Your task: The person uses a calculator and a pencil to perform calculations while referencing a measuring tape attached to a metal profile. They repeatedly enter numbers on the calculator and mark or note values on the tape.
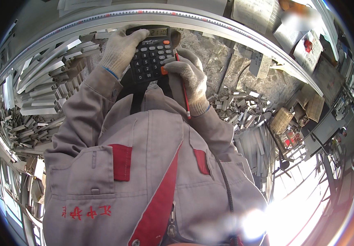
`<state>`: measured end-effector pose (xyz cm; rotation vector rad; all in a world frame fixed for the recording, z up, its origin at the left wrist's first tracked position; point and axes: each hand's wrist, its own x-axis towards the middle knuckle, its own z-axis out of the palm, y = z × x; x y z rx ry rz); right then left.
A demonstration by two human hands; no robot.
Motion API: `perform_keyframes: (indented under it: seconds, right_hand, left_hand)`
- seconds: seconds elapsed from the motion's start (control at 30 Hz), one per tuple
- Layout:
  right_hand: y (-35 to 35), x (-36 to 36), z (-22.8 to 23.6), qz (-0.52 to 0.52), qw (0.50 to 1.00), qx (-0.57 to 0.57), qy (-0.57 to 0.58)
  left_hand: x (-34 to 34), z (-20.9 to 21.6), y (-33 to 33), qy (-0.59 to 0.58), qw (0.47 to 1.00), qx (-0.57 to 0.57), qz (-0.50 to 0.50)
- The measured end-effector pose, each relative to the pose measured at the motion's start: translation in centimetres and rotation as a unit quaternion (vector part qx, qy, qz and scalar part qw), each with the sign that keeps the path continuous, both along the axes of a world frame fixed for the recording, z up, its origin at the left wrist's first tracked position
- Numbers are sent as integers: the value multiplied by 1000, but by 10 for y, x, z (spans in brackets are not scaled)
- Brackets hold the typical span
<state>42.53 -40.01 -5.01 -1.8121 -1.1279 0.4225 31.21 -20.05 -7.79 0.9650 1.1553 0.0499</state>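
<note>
A black calculator with a lit display and a few orange keys is held up in front of my body. My left hand, in a whitish knit glove, grips its upper left side, the thumb lying over the edge of the display. My right hand, gloved the same way, is at the calculator's right side with a fingertip at the orange key on the lower right. A slim red pencil is tucked in that hand's curled fingers and slants down past the wrist.
A long metal rail with a measuring tape along it crosses beyond my hands. Stacked metal profiles lie at left, and many short offcuts at right. Papers rest at the far right, above a cardboard box.
</note>
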Motion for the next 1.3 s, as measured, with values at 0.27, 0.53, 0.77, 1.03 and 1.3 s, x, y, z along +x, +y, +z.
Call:
perform_keyframes:
  seconds: [0.27, 0.53, 0.77, 1.03, 1.3]
  right_hand:
    - [-2, -3, 3, 40, 994, -57, -79]
    - [7, -8, 5, 37, 999, 16, -24]
    - [22, -19, 9, 97, 995, 4, -37]
    - [16, -18, 16, 66, 998, 23, -2]
    - [10, -17, 26, 136, 990, -25, -18]
  left_hand:
    - [0, -11, -3, -19, 1000, 7, -22]
    - [7, -8, -4, 14, 998, 30, -47]
    - [6, -12, -7, -50, 996, 42, -62]
    - [8, -14, -9, -41, 998, 34, -14]
    - [7, -5, -3, -35, 999, 2, 8]
